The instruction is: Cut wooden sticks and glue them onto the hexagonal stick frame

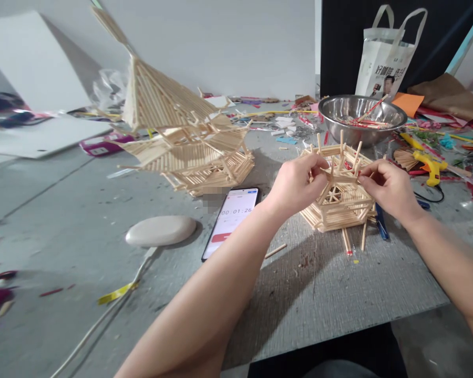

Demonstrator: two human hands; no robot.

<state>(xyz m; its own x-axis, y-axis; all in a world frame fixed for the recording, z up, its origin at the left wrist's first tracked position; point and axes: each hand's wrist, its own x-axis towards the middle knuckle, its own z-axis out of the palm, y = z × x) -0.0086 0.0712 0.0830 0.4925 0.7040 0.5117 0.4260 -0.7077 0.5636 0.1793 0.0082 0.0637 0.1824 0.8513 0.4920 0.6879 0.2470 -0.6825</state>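
A small many-sided frame of pale wooden sticks (342,216) stands on the grey table, with upright sticks around its top. At its upper left, my left hand (301,181) has its fingers curled in a pinch at a horizontal stick (343,179). My right hand (388,186) pinches at the right end of that same stick. Loose sticks (347,241) stick out from under the frame toward me. To the left stands a larger stick model (173,115) with a tall pointed roof. A phone (232,223) showing a timer lies between the two models.
Behind the frame is a metal bowl (362,118) with red and white pieces. A yellow glue gun (429,165) and scraps lie at the right, near a white bag (386,63). A pale oval device (161,231) with a cable lies left of the phone.
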